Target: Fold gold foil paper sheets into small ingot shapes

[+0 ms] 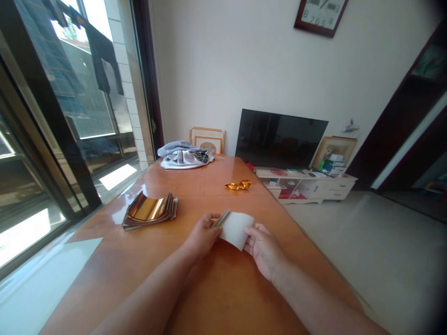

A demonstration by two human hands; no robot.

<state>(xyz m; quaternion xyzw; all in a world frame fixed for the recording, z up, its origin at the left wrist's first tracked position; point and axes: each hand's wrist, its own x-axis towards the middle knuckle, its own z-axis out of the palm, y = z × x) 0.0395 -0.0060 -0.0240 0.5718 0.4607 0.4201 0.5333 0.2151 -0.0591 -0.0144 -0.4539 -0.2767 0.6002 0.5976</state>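
The orange wooden table (226,298) stretches out ahead of both hands. Left of and beyond the left hand (201,235) lies a stack of gold foil sheets (149,210). Ahead of the right hand (264,251) sits crumpled gold foil (239,185), and farthest from the hands, a heap of gray cloth (185,156).
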